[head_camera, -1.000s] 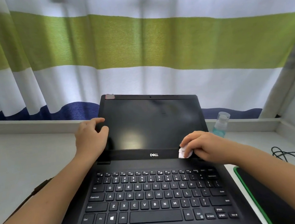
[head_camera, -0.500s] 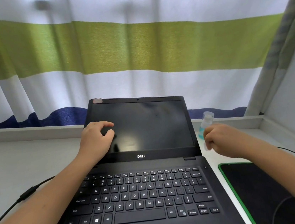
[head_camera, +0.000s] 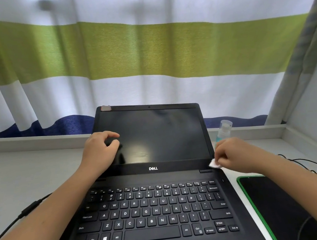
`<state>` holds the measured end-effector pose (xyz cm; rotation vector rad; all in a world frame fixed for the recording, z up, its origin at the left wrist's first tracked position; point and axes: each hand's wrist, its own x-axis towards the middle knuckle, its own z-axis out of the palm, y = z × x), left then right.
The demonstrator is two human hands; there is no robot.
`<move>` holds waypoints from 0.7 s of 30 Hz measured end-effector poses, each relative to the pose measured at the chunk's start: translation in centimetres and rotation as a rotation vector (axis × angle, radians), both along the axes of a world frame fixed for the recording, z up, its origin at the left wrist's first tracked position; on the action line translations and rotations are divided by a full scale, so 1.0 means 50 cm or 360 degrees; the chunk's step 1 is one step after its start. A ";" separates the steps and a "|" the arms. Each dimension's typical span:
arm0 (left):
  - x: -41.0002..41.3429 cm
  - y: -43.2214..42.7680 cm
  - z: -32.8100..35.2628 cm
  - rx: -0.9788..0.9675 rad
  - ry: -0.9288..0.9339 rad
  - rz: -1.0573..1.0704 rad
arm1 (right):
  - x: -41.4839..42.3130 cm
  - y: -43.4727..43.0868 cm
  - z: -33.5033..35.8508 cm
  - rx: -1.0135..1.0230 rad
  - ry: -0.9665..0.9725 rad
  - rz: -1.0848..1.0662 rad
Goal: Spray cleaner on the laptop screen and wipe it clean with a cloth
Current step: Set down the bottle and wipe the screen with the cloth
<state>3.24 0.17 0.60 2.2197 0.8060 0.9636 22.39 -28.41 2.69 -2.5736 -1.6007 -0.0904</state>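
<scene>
A black laptop stands open on the desk, its dark screen (head_camera: 161, 135) tilted back. My left hand (head_camera: 99, 151) grips the screen's left edge, thumb on the glass. My right hand (head_camera: 235, 154) hovers at the screen's lower right corner and pinches a small white cloth (head_camera: 214, 164), which sticks out below the fingers by the hinge. A small clear spray bottle (head_camera: 223, 129) with blue liquid stands on the desk just behind the right hand, beside the screen's right edge.
A black mat with a green border (head_camera: 274, 205) lies right of the keyboard, black cables (head_camera: 306, 161) beyond it. Another cable (head_camera: 27, 210) runs along the desk at the left. A raised ledge (head_camera: 26, 141) and a striped curtain back the desk.
My right hand, with the cloth, left the screen's lower right corner, went right toward the bottle, and is back at the corner now. My left hand stayed on the screen's left edge.
</scene>
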 end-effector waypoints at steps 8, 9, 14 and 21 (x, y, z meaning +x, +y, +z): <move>-0.008 0.031 -0.004 -0.0039 -0.0048 0.0165 | -0.054 0.090 -0.008 0.0729 0.0163 0.0310; -0.009 0.035 -0.005 -0.0058 -0.0051 0.0192 | -0.065 0.110 -0.018 0.0709 0.0200 0.0401; -0.011 0.058 -0.018 -0.0287 -0.0147 0.0293 | -0.131 0.224 -0.054 0.0616 0.0166 0.0737; -0.008 0.079 -0.033 -0.0723 -0.0363 0.0204 | -0.231 0.400 -0.064 0.0783 -0.0087 0.0825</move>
